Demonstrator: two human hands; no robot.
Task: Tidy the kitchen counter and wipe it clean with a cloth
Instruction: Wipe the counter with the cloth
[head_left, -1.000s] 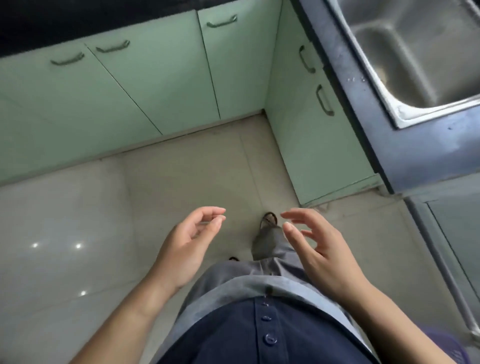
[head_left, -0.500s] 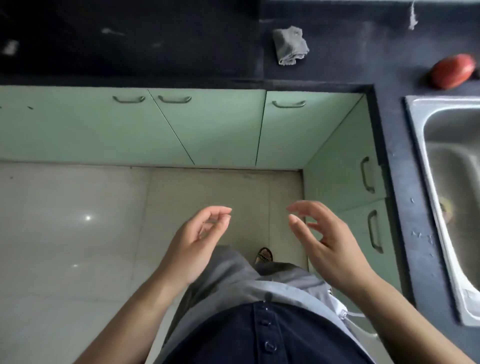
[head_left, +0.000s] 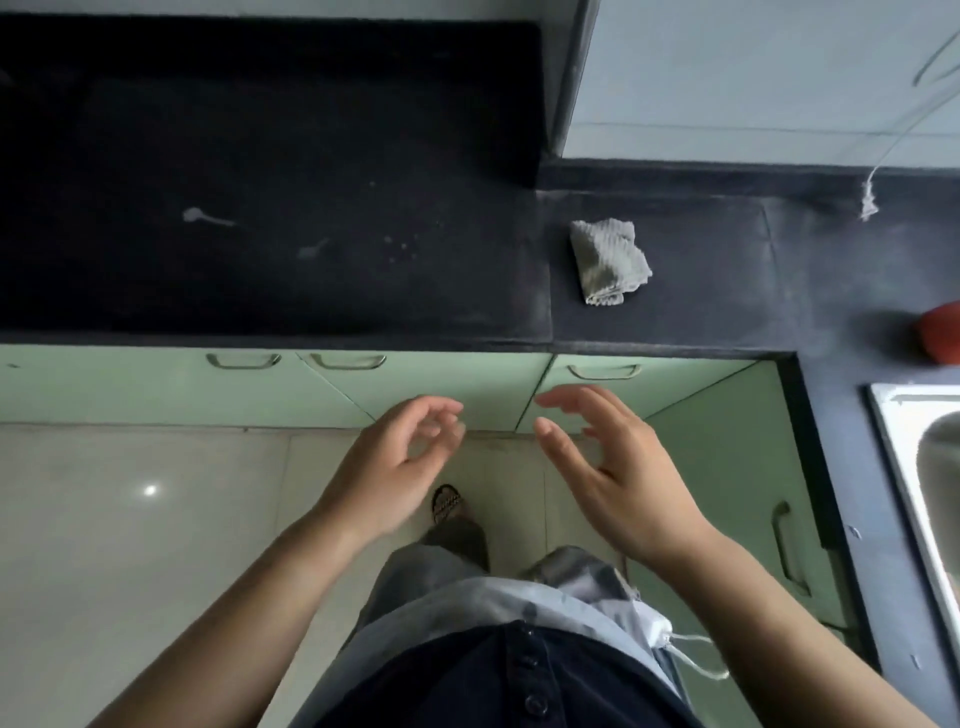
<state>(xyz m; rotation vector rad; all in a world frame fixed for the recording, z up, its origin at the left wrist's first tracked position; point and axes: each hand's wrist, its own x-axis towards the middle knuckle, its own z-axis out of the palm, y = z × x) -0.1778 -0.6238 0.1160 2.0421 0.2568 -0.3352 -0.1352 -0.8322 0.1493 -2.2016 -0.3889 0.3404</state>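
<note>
A crumpled grey cloth lies on the dark counter, right of centre and near the back wall. White smears and small specks mark the counter to the cloth's left. My left hand hovers in front of the cabinets with its fingers loosely curled and nothing in it. My right hand is beside it, fingers spread, also holding nothing. Both hands are well short of the counter's front edge and apart from the cloth.
A red object sits at the right edge of the counter, behind a steel sink. Pale green cabinet doors with metal handles run under the counter and turn a corner at the right. A tiled floor lies below.
The view has tilted up and closer to the counter, so the cloth and smears now show larger. Both hands have risen toward the cabinet fronts, still holding nothing.
</note>
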